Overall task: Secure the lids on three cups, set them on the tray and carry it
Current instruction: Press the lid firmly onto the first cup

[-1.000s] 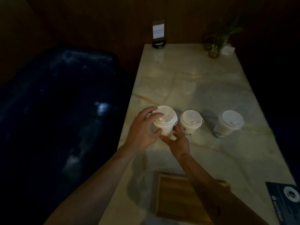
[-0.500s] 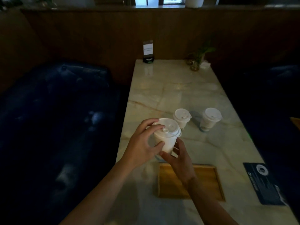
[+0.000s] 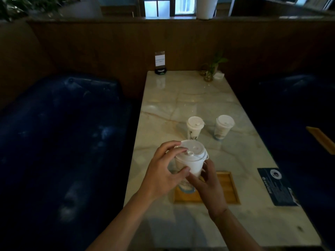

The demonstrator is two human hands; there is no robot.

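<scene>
I hold a white lidded paper cup (image 3: 193,161) with both hands over the left end of the wooden tray (image 3: 226,189). My left hand (image 3: 164,173) wraps its left side, fingers on the lid rim. My right hand (image 3: 208,183) grips the cup's lower right side. Whether the cup's base touches the tray is hidden by my hands. Two more lidded white cups stand on the marble table (image 3: 181,98) beyond: one in the middle (image 3: 194,128) and one to its right (image 3: 223,128).
A dark blue leaflet (image 3: 277,185) lies right of the tray. At the table's far end stand a small sign holder (image 3: 160,63) and a potted plant (image 3: 211,69). Dark blue sofas flank the table on both sides; a wooden partition runs behind.
Both hands have carried the held cup away from the other two, toward me and down over the tray's left end. My head has lifted, showing more of the room.
</scene>
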